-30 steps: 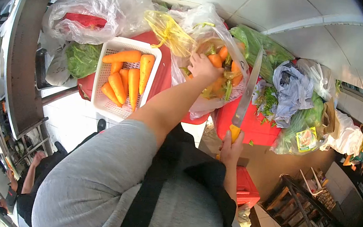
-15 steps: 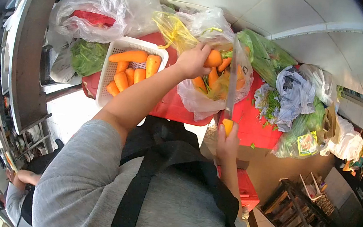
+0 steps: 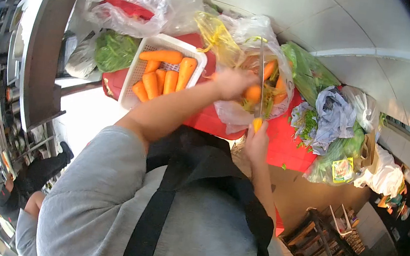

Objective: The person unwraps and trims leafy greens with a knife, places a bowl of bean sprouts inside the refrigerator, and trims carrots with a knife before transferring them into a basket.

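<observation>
My left hand (image 3: 235, 83), a little blurred, is closed around a carrot (image 3: 253, 93) whose round end sticks out toward the blade. In my right hand (image 3: 257, 140) is a long knife (image 3: 261, 78), gripped by its yellow handle with the thin blade pointing away from me. The blade stands over the opened clear plastic bag (image 3: 229, 115), close to the carrot's end. More carrots (image 3: 281, 88) and green tops lie inside that bag. Left of it, a white plastic basket (image 3: 131, 80) holds several carrots (image 3: 171, 81).
Clear bags (image 3: 178, 9) and leafy greens (image 3: 114, 51) lie at the back left of the red table (image 3: 289, 151). Bagged greens (image 3: 302, 68) and a crumpled bluish bag (image 3: 332, 110) sit on the right. A tiled wall (image 3: 341, 22) rises behind. People are at far left.
My left hand has lowered slightly, and the held carrot's end now sits beside the blade. The view has shifted, so the basket and bags appear further right.
</observation>
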A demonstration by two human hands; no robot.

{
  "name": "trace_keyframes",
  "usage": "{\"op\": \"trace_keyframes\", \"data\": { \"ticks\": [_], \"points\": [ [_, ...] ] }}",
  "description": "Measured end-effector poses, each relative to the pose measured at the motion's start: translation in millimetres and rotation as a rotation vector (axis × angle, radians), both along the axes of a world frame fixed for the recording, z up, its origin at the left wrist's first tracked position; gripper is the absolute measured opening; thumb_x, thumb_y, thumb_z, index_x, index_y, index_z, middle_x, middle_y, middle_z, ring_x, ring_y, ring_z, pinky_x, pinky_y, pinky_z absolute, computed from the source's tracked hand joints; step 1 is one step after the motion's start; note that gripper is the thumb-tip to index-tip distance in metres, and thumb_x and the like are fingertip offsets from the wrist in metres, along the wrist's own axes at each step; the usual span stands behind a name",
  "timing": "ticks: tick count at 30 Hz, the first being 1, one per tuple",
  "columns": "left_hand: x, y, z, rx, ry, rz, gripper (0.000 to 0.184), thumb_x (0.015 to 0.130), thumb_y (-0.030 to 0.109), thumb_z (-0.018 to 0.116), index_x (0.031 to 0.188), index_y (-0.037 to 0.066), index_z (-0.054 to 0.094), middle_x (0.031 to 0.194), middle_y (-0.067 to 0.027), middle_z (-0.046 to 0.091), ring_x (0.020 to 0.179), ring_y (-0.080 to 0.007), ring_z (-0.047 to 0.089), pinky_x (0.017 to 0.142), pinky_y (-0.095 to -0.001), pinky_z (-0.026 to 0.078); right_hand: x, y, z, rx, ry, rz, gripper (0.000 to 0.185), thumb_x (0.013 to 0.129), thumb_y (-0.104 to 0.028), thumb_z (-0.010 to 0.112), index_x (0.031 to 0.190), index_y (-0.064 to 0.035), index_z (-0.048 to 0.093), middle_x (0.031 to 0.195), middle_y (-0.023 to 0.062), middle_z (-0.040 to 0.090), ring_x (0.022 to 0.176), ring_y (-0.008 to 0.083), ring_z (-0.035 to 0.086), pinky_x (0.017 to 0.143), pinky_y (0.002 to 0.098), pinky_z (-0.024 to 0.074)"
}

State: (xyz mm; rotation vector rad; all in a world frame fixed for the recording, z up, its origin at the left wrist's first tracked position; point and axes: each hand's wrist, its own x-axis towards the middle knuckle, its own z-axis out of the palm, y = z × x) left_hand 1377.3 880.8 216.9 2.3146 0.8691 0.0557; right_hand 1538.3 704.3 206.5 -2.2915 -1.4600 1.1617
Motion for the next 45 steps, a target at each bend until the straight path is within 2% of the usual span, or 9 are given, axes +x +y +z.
{"op": "trace_keyframes", "data": {
  "ticks": [6,12,15,18,23,35,39,42,45],
  "points": [
    [-18,-74,26,-0.014,-0.448,0.465,0.065,0.063,0.033,0.081,0.114,0.008,0.051,0.104,-0.0149,0.054,0.102,-0.0363,0.053,0.086,-0.0451,0.044,5,15,-74,0.471,0.296,-0.164,0.040,0.093,-0.031,0.051,0.121,-0.0025,0.043,0.090,0.0285,0.062,0.083,0.0476,0.060,0.069,0.0537,0.0454],
    [-142,-62,-19,0.258,0.150,1.002,0.069,0.066,0.036,0.082,0.119,0.005,0.050,0.115,-0.0220,0.051,0.109,-0.0398,0.049,0.094,-0.0423,0.042,5,-2,8,0.085,0.071,-0.201,0.036,0.094,-0.029,0.052,0.116,-0.0017,0.043,0.088,0.0277,0.061,0.083,0.0485,0.059,0.067,0.0520,0.0445],
    [-127,-43,-14,0.533,0.116,0.780,0.053,0.072,0.028,0.076,0.113,0.004,0.054,0.110,-0.0207,0.056,0.108,-0.0381,0.052,0.092,-0.0431,0.043,9,-19,3,0.151,0.098,-0.275,0.035,0.094,-0.029,0.052,0.113,-0.0016,0.044,0.088,0.0271,0.060,0.082,0.0477,0.059,0.067,0.0504,0.0447],
    [-81,-14,-48,0.105,-0.246,0.335,0.034,0.080,0.022,0.065,0.107,0.003,0.057,0.112,-0.0172,0.058,0.110,-0.0342,0.054,0.091,-0.0440,0.045,8,-22,17,0.152,0.126,-0.354,0.036,0.093,-0.030,0.053,0.113,-0.0012,0.044,0.089,0.0255,0.060,0.083,0.0440,0.060,0.068,0.0476,0.0454],
    [19,3,-82,-0.169,0.365,-0.129,0.024,0.087,0.020,0.050,0.101,0.011,0.066,0.113,-0.0077,0.061,0.108,-0.0272,0.056,0.088,-0.0422,0.045,15,-27,30,0.060,0.062,-0.365,0.036,0.093,-0.028,0.053,0.116,-0.0012,0.045,0.092,0.0224,0.060,0.085,0.0386,0.062,0.072,0.0440,0.0466],
    [8,32,-42,0.710,0.028,-0.534,0.034,0.083,0.029,0.053,0.116,0.026,0.061,0.135,0.0002,0.044,0.132,-0.0223,0.032,0.103,-0.0534,0.027,12,-26,35,0.024,0.119,-0.436,0.038,0.094,-0.029,0.054,0.117,-0.0014,0.045,0.089,0.0188,0.060,0.076,0.0306,0.062,0.068,0.0400,0.0476],
    [19,65,-47,0.639,-0.052,-0.067,0.053,0.077,0.025,0.063,0.127,0.019,0.046,0.141,-0.0081,0.038,0.132,-0.0310,0.035,0.103,-0.0532,0.033,13,-26,25,0.045,0.114,-0.422,0.036,0.094,-0.028,0.053,0.117,-0.0011,0.045,0.080,0.0138,0.058,0.069,0.0260,0.061,0.063,0.0374,0.0470],
    [19,53,-64,-0.395,0.080,0.503,0.057,0.076,0.026,0.069,0.125,0.010,0.046,0.137,-0.0151,0.039,0.125,-0.0380,0.041,0.099,-0.0456,0.039,11,-23,25,0.126,0.150,-0.433,0.031,0.095,-0.025,0.052,0.116,-0.0043,0.043,0.069,0.0052,0.052,0.054,0.0140,0.051,0.048,0.0281,0.0415],
    [23,32,-104,-0.630,0.099,0.700,0.058,0.075,0.026,0.073,0.121,0.004,0.046,0.126,-0.0210,0.044,0.115,-0.0429,0.046,0.095,-0.0422,0.043,7,-17,38,0.107,0.188,-0.513,0.031,0.095,-0.026,0.052,0.115,-0.0032,0.044,0.072,0.0066,0.055,0.058,0.0147,0.055,0.052,0.0302,0.0436]
  ]
}}
